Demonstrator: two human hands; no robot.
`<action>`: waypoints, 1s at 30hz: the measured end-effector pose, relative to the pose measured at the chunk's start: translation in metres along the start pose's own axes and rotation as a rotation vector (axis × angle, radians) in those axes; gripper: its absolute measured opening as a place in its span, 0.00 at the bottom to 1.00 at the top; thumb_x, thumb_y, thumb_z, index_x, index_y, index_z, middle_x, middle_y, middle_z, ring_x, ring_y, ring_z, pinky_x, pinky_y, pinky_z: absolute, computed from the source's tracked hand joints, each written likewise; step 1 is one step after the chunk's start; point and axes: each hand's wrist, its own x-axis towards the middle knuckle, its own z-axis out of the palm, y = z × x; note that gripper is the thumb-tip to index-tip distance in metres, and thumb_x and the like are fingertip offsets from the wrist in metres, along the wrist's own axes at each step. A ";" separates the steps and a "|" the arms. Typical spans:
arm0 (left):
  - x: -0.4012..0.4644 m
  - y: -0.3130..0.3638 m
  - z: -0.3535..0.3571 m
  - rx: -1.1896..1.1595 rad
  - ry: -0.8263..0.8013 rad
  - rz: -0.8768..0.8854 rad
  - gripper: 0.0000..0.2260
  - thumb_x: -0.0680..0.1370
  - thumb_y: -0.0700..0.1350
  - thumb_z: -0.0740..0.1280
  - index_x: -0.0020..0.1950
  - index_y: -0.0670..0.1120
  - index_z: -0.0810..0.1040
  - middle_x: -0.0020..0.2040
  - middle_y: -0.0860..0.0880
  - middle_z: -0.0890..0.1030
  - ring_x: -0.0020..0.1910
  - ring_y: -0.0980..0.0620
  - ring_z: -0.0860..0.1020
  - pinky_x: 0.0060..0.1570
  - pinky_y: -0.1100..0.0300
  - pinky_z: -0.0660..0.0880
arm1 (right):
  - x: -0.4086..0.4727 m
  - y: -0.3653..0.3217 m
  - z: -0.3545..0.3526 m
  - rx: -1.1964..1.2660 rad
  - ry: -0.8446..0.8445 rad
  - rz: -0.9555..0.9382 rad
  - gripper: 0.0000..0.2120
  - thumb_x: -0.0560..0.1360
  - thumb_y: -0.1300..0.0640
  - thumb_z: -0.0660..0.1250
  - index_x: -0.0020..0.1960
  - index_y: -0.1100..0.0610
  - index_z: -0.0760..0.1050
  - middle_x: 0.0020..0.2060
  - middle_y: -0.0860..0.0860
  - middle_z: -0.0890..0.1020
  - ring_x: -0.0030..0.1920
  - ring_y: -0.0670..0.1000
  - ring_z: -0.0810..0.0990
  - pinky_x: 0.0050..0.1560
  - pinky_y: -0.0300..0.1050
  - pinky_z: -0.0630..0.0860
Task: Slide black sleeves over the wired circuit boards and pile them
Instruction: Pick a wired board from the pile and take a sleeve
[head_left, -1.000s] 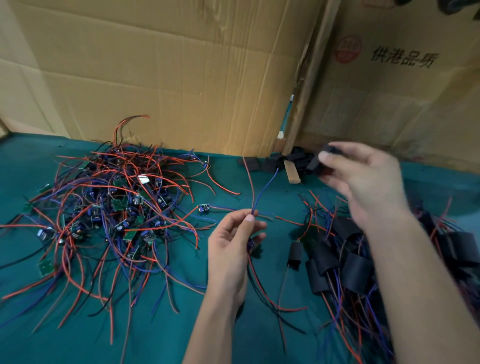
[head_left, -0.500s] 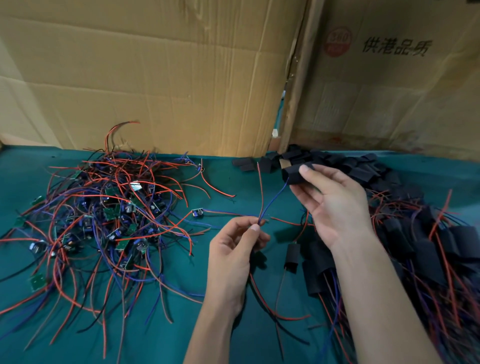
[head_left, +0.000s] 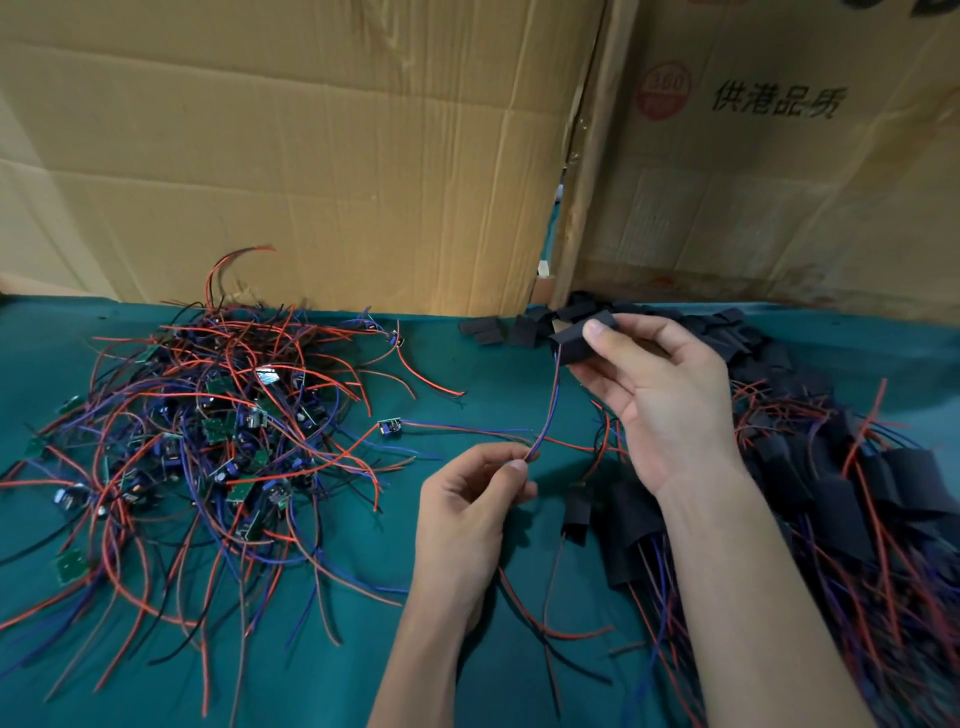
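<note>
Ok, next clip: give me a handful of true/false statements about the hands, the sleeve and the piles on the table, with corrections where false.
1. The right hand holds a black sleeve between thumb and fingers. True.
2. The left hand lies flat on the green table, holding nothing. False: it pinches a red and blue wire pair that runs up to the sleeve.
3. The pile of bare boards with loose wires lies to the left of the hands. True.
4. The pile of sleeved boards sits on the left side of the table. False: it is on the right, beside the right forearm.
5. Brown cardboard stands behind the table. True.
</note>
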 end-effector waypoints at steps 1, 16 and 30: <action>0.000 0.000 0.000 0.013 0.000 0.006 0.07 0.76 0.38 0.71 0.43 0.49 0.86 0.36 0.48 0.83 0.35 0.55 0.80 0.40 0.67 0.75 | 0.000 0.000 -0.001 -0.010 -0.003 -0.012 0.07 0.73 0.69 0.75 0.44 0.58 0.81 0.40 0.56 0.86 0.44 0.56 0.86 0.46 0.48 0.83; 0.001 0.001 0.000 0.036 0.056 0.045 0.06 0.79 0.33 0.67 0.49 0.43 0.81 0.39 0.46 0.83 0.37 0.54 0.78 0.39 0.66 0.75 | -0.004 0.013 -0.007 -0.449 -0.313 0.172 0.17 0.68 0.71 0.78 0.54 0.61 0.79 0.33 0.49 0.84 0.36 0.50 0.85 0.35 0.40 0.81; 0.003 0.003 -0.003 -0.141 0.086 -0.032 0.29 0.69 0.17 0.51 0.59 0.44 0.69 0.62 0.40 0.75 0.57 0.44 0.79 0.55 0.51 0.75 | -0.014 0.043 0.001 -0.668 -0.528 0.186 0.14 0.66 0.75 0.77 0.39 0.57 0.85 0.34 0.56 0.86 0.34 0.49 0.82 0.38 0.40 0.81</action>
